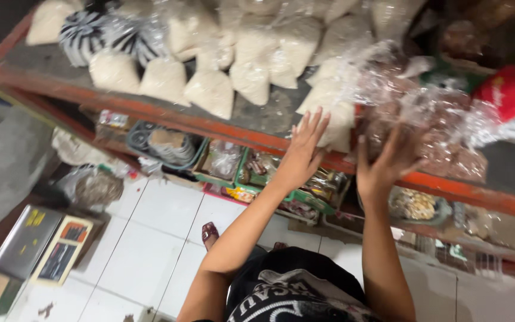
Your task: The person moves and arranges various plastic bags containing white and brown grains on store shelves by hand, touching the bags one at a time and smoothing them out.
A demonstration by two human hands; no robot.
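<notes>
At the bottom of the view, nearest the camera, was the person's black printed shirt (293, 292), w/ both bare forearms reaching up and away over a white tiled floor (150, 238). One foot in a dark red shoe (210, 232) showed on the tiles btwn the arms and the shelf.

Further out, the left hand (302, 156) lay flat, fingers spread, holding nothing; its fingertips touched a clear bag of white grain (335, 116) at the front edge of the orange-red shelf (168, 116). The right hand (385, 164) was also open, fingers splayed, pressed against a clear bag of brownish goods (442, 140) just beside the white one, at the same edge. Whether it gripped the plastic, can't tell; motion blur.

Below the shelf edge sat green trays (222, 173) of small packets and a basket of coiled items (165, 143). At lower left, on the floor, stood a grey scale w/ a yellow panel (40, 241).

Farther back on the shelf, approx. a dozen more white grain bags (210, 89) lay in rows, a black-and-white striped bundle (81, 36) at far left, a red package (511, 92) at far right.
</notes>
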